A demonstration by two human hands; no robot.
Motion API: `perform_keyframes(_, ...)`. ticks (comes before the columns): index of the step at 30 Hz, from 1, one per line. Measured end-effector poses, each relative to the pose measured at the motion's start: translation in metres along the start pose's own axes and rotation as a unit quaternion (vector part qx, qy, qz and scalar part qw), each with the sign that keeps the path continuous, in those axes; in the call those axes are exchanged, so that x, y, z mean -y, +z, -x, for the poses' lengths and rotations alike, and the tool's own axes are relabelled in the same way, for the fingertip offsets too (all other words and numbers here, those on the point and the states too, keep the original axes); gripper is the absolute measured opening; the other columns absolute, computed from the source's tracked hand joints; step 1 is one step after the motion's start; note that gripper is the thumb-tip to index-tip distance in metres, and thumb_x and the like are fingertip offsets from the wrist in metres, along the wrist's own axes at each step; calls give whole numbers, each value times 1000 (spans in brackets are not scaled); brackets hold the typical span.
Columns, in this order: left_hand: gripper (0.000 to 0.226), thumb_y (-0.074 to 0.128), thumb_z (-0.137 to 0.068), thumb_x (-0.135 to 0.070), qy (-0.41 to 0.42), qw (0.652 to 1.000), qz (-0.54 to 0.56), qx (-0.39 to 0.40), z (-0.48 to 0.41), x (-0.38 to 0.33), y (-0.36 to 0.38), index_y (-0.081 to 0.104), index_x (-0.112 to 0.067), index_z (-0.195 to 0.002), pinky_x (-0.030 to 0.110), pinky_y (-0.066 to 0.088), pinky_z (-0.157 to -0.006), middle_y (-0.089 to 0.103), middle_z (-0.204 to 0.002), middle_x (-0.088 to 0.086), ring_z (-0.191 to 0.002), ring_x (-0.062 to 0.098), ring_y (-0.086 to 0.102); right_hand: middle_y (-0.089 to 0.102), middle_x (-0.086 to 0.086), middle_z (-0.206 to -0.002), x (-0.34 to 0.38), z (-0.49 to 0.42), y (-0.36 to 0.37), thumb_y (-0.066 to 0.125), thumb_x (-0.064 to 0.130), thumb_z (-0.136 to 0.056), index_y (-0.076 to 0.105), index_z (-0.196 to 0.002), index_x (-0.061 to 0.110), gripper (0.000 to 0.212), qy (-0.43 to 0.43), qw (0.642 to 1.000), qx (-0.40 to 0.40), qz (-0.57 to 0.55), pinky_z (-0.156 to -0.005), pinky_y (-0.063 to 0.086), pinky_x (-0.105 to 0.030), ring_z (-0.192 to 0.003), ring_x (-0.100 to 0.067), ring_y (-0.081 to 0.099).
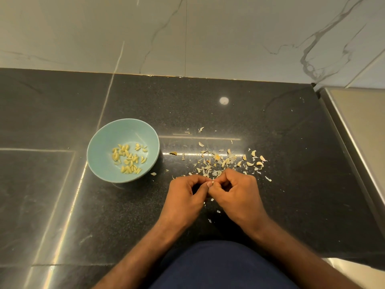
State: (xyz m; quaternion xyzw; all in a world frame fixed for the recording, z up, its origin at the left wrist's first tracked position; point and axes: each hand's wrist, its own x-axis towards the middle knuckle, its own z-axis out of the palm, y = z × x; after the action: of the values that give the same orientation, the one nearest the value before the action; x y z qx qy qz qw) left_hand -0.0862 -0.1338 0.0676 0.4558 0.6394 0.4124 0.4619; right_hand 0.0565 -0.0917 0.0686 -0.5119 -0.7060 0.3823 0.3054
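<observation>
My left hand and my right hand meet fingertip to fingertip over the black countertop and together pinch a small garlic clove, mostly hidden by the fingers. To the left stands a pale blue bowl holding several peeled yellowish cloves. Just beyond my hands lies a scatter of papery garlic skins, and several unpeeled cloves lie at its right end.
The black granite countertop ends at a marble-tiled wall behind. A steel sink edge runs along the right. A few skin flakes lie under my hands. My dark blue clothing fills the bottom.
</observation>
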Motion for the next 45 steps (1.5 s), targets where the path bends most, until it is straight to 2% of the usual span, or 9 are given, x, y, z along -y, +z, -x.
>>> perform_keyframes(4,21,63,-94,-5,10,1000,24,-15,3,0,2,77,-20,-95,15,52,-63,74,-74,-9,-67,0,68,69,-2,-63,8,-1,2,75,7,-82,68,-72,10,13,83,992,8,-92,-52,54,-28,-55,-15,64)
perform_keyframes(7,18,63,-95,-7,16,999,47,-13,0,3,2,76,-20,-97,23,57,-69,76,-79,-2,-72,9,71,64,-5,-58,13,-3,-1,72,6,-85,64,-75,2,13,168,966,19,-195,-43,43,-23,-47,-12,54)
perform_keyframes(16,23,63,-87,-13,-80,935,342,46,-4,5,0,70,3,-102,23,53,-64,67,-79,12,-69,16,61,55,-3,-59,16,-11,-9,55,9,-92,62,-68,15,26,287,891,99,-338,-43,31,-22,-47,-10,43)
perform_keyframes(23,15,56,-97,-16,-132,918,373,28,-6,4,5,66,-5,-98,20,47,-59,63,-78,5,-65,11,57,57,-4,-59,12,-8,-18,52,17,-87,61,-70,12,20,194,947,130,-220,-45,38,-24,-49,-15,48)
perform_keyframes(27,19,52,-100,-17,-137,921,363,23,-8,4,5,66,-5,-104,24,52,-65,67,-86,9,-72,15,64,60,-4,-61,11,-8,-21,45,0,-97,62,-75,5,27,167,961,105,-192,-45,40,-25,-51,-18,51)
perform_keyframes(31,37,45,-104,-27,-148,907,388,71,-7,3,8,62,2,-120,33,56,-78,70,-96,17,-87,24,67,63,-7,-63,8,-9,-20,50,2,-98,63,-81,2,21,165,963,93,-191,-45,44,-25,-52,-19,56)
perform_keyframes(34,28,55,-98,-18,-108,934,335,67,-8,7,6,67,1,-115,31,56,-82,72,-100,19,-91,24,69,65,-7,-66,5,-11,-20,51,2,-98,64,-83,2,20,168,963,84,-196,-47,46,-26,-56,-21,59)
perform_keyframes(38,19,62,-92,0,-70,962,257,60,-6,9,6,72,0,-108,26,56,-79,75,-95,13,-85,18,70,65,-9,-68,5,-12,-21,47,-1,-98,62,-82,0,22,185,951,89,-231,-48,46,-26,-59,-22,59)
perform_keyframes(45,10,69,-89,-6,-68,970,233,11,-8,11,8,75,-5,-98,26,56,-73,75,-85,11,-78,19,68,65,-11,-69,8,-11,-23,46,14,-84,59,-65,12,23,181,932,89,-302,-49,47,-28,-58,-23,60)
